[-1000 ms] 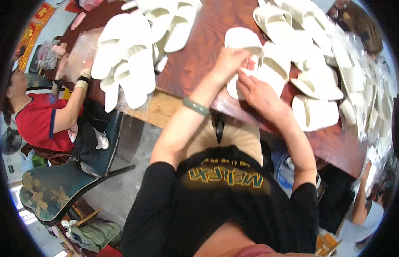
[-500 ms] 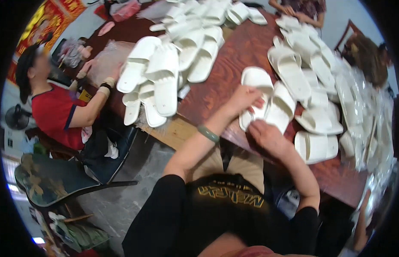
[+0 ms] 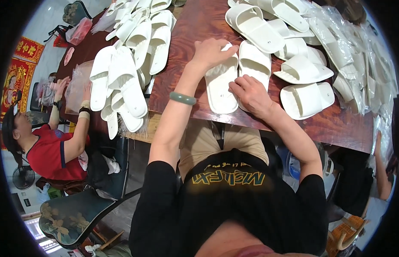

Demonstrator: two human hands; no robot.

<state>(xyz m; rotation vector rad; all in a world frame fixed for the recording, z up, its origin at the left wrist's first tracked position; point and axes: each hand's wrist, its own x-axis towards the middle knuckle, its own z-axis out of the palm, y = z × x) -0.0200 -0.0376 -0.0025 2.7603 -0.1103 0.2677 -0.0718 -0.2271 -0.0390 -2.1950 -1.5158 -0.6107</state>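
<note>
Two white slippers lie side by side on the table in front of me, toes pointing away. My left hand (image 3: 213, 55), below a green bangle (image 3: 182, 98), rests over the strap end of the left slipper (image 3: 221, 92), with its thumb spread toward the other one. My right hand (image 3: 254, 95) lies low over the gap between the two, fingers curled together near the left slipper's inner edge. Whatever those fingers pinch, if anything, is too small to make out. The right slipper (image 3: 255, 58) is partly covered by this hand.
More white slippers (image 3: 253, 28) are heaped to the right, beside slippers in clear plastic bags (image 3: 366, 64). Another slipper pile (image 3: 122, 77) stands at the left of the wooden table (image 3: 186, 30). A co-worker in a red shirt (image 3: 53, 150) handles clear plastic (image 3: 77, 92) at far left.
My view has shifted, so the table sits higher. My left hand has moved from between the slippers to the left one's strap end. My right hand has moved further up over the pair.
</note>
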